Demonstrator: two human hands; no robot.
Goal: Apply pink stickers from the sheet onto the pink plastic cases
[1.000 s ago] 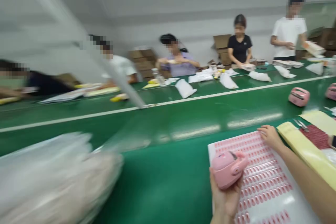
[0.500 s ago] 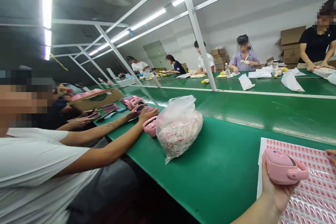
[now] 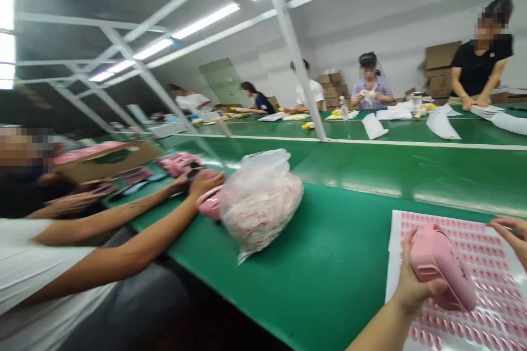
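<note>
My left hand (image 3: 411, 288) grips a rounded pink plastic device with a carry handle (image 3: 440, 266), its thumb across the near side. The device is tilted, and a small dark-blue print shows on its right face. Beneath it lies a white sheet of oval pink stickers (image 3: 489, 285), flat on the green table. At the right picture edge, my right hand (image 3: 513, 236) is partly cut off, by the sheet's far right corner. Its fingertips come together; whatever they pinch is too small to make out.
A clear bag of small white and red packets (image 3: 263, 208) stands left of the sheet. Beside it a co-worker's hands (image 3: 206, 181) hold a pink device. A slanted white post (image 3: 292, 49) rises from the bench divider. Several people work across the green bench (image 3: 444, 175).
My left hand has turned the pink device, so its handle no longer points right. My right hand shows more of its fingers. The view has swung slightly right.
</note>
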